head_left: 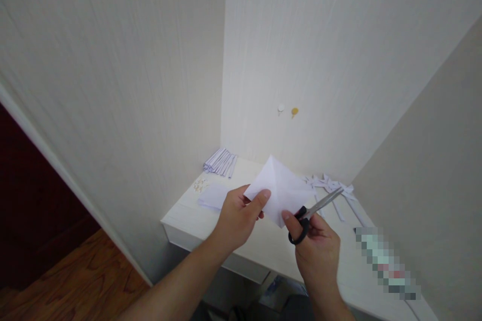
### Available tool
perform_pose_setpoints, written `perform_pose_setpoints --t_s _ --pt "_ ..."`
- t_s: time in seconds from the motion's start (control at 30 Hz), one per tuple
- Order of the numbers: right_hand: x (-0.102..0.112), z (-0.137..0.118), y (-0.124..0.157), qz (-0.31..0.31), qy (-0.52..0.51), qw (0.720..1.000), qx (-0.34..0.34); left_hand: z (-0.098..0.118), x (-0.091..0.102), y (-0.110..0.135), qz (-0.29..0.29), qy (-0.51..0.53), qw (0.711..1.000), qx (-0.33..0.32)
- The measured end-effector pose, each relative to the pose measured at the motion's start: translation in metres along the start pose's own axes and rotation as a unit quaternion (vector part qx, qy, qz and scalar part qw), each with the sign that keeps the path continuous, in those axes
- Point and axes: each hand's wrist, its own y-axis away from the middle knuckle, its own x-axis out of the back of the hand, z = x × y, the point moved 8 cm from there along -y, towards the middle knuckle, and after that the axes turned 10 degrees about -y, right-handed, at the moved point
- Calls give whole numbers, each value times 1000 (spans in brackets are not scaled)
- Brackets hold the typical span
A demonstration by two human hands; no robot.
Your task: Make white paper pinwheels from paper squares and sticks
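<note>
A white sheet of paper (280, 183), creased down its middle and turned corner-up, is held above the desk. My left hand (244, 210) pinches its left side between thumb and fingers. My right hand (316, 241) grips black-handled scissors (320, 203), the thumb near the handle loop and the blades pointing up to the right. The right thumb also lies against the paper's lower corner. The fingers behind the paper are partly hidden.
The white desk (259, 256) stands in a wall corner. A bundle of folded paper strips (221, 162), small bits (200, 185) and paper sheets (211, 196) lie at left. Loose strips (333, 183) lie at right, near a blurred pale green object (384, 261). Two hooks (294, 111) are on the wall.
</note>
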Motion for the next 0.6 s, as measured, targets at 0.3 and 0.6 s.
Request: perform_pose_setpoints --t_s 0.3,0.6 --pt "-4 14 -3 -107 21 991 -84 17 9 4 30 -90 994 -59" --pt "13 49 18 -206 70 950 -224 27 28 -1 95 -79 990 -67"
